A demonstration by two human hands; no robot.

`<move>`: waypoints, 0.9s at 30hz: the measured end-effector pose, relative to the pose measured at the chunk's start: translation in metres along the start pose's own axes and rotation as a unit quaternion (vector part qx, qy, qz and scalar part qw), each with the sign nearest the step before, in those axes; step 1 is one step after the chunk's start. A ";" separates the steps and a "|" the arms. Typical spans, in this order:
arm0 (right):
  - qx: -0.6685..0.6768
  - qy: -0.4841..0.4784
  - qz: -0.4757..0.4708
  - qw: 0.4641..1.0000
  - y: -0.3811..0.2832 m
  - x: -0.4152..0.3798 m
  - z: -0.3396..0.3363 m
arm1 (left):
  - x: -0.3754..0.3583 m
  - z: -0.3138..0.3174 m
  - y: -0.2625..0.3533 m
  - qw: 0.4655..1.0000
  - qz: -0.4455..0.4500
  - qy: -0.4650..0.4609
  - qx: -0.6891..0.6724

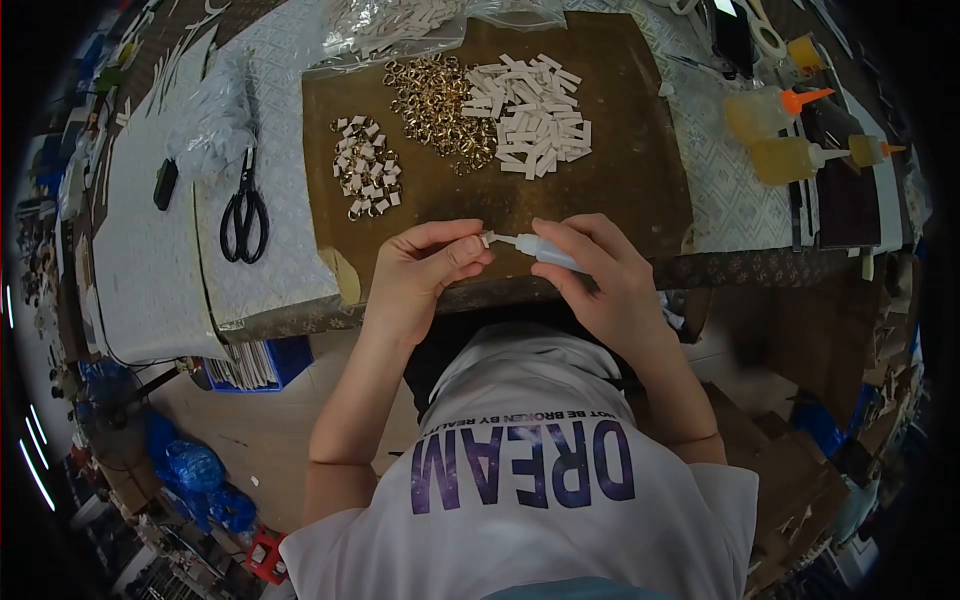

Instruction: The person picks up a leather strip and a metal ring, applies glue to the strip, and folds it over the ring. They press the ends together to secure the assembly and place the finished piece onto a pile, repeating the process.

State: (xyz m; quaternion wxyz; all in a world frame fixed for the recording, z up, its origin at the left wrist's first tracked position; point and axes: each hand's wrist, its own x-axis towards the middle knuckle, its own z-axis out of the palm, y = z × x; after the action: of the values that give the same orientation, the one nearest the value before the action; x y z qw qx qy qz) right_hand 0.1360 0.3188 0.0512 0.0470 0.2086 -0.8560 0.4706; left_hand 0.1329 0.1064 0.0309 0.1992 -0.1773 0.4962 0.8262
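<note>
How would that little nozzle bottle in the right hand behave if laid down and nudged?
The bottle would probably roll, since its body looks rounded. It is likely light: the right hand pinches it between thumb and fingers. Its translucent body suggests plastic that may give when squeezed.

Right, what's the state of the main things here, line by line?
Small translucent squeeze bottle: held in right fingers, nozzle exposed
Small white piece: pinched by left fingers
Black-handled metal scissors: lying closed
Gold metal clasps: heaped loose
Flat white strips: piled loose
Small white-and-gold pieces: grouped loosely
Large yellowish plastic bottle: orange tip on
</note>
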 end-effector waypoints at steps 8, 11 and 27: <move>0.029 0.023 0.015 0.999 -0.001 0.002 -0.001 | 0.002 -0.004 -0.001 0.999 -0.016 -0.006 -0.042; 0.022 0.044 -0.001 0.999 0.002 0.003 -0.002 | 0.002 -0.005 -0.001 0.997 -0.027 -0.002 -0.067; 0.025 0.019 0.014 0.999 0.000 0.003 0.001 | 0.004 -0.005 -0.004 0.998 -0.027 -0.005 -0.060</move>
State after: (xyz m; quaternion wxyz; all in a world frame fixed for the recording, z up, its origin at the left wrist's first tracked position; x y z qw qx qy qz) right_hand 0.1333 0.3174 0.0515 0.0511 0.1891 -0.8456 0.4966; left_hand 0.1320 0.1042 0.0235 0.2132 -0.1982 0.4398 0.8496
